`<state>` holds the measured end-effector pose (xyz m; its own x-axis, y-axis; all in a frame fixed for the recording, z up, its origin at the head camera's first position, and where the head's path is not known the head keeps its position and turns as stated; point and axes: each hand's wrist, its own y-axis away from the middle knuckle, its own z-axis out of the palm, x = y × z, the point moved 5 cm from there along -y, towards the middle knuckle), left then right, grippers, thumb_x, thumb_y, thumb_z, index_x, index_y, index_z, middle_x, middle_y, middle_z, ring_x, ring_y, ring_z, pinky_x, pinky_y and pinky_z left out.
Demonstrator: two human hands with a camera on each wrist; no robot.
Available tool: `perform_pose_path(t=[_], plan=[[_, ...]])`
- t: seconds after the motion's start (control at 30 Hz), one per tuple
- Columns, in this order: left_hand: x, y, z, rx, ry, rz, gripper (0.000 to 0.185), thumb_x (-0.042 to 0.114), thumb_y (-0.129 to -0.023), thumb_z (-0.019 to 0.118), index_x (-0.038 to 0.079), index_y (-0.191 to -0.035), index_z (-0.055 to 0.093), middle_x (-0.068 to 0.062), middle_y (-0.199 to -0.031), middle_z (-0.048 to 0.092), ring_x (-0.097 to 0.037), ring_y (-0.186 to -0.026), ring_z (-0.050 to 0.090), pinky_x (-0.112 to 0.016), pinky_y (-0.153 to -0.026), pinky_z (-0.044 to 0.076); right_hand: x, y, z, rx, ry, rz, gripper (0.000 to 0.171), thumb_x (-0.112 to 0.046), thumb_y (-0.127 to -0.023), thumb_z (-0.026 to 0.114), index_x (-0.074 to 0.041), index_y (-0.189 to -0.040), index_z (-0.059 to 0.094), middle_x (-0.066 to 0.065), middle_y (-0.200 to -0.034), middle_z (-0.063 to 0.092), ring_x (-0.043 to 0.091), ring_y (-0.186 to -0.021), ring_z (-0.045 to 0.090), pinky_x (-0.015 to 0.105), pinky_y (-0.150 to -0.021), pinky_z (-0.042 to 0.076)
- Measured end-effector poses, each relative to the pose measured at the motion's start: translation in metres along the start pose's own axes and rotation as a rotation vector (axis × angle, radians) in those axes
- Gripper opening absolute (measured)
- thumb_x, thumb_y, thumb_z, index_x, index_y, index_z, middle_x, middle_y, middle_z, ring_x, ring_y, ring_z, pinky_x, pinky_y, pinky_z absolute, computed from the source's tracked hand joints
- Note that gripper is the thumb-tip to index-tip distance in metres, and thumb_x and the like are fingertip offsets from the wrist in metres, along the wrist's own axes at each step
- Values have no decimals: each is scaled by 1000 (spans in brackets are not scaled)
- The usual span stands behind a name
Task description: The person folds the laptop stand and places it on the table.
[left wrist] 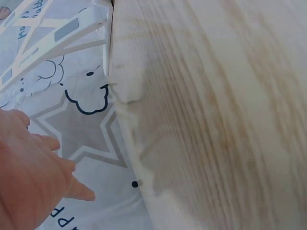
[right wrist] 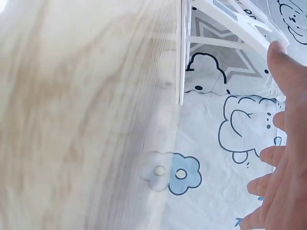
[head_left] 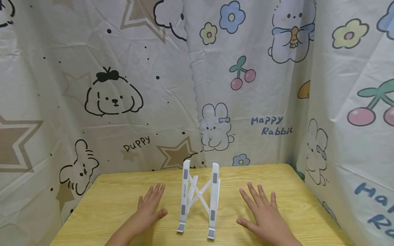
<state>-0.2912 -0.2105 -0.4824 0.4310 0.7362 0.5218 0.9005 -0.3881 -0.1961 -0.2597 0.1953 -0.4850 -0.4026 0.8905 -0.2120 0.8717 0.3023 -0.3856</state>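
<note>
A white folding laptop stand (head_left: 199,195) is set up on the table, its two long arms joined by an X-shaped brace. Grey pads (head_left: 212,215) line the arms and their front lips. To the left of the stand is my left hand (head_left: 147,209), fingers spread and straight, holding nothing. My right hand (head_left: 264,215) is on the other side, also with fingers spread and apart from the stand. Part of the stand (left wrist: 57,38) shows at the upper left of the left wrist view, and another part (right wrist: 240,24) at the upper right of the right wrist view.
The light wooden table (head_left: 123,191) has rounded far corners. Pale curtains (head_left: 172,85) printed with puppies, rabbits, stars, flowers and cherries hang behind it and at both sides, close to its edges.
</note>
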Motion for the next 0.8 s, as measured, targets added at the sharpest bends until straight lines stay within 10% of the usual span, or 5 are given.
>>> perform_pose_path(t=[0.8], plan=[[23, -16, 25, 37, 168, -123, 83, 47, -99, 64, 12, -163, 25, -20, -168, 23, -49, -154, 10, -79, -116, 10, -27, -10, 16, -36, -203, 149, 81, -52, -90, 74, -19, -157, 43, 12, -160, 43, 39, -143, 45, 71, -111, 35]])
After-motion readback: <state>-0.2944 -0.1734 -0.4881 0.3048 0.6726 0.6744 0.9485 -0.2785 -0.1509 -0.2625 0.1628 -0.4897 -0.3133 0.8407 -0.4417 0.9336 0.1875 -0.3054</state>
